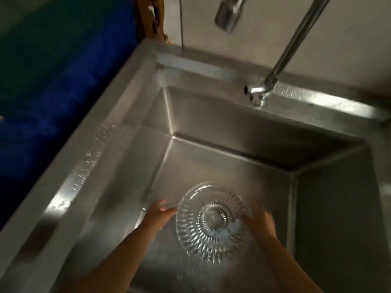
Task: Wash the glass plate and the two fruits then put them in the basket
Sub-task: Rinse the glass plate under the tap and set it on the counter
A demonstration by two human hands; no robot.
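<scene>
A clear cut-glass plate with ribbed facets is held low inside the steel sink, over the drain, which shows through its middle. My left hand touches the plate's left rim with its fingers spread. My right hand lies on the plate's right side, blurred by motion, fingers over the rim. The plate is gripped between both hands. No fruit and no basket are in view.
The tap's spout hangs above the sink at the top, and its pipe rises from a base on the back ledge. Water drops lie on the sink's left rim. A blue cloth lies to the left.
</scene>
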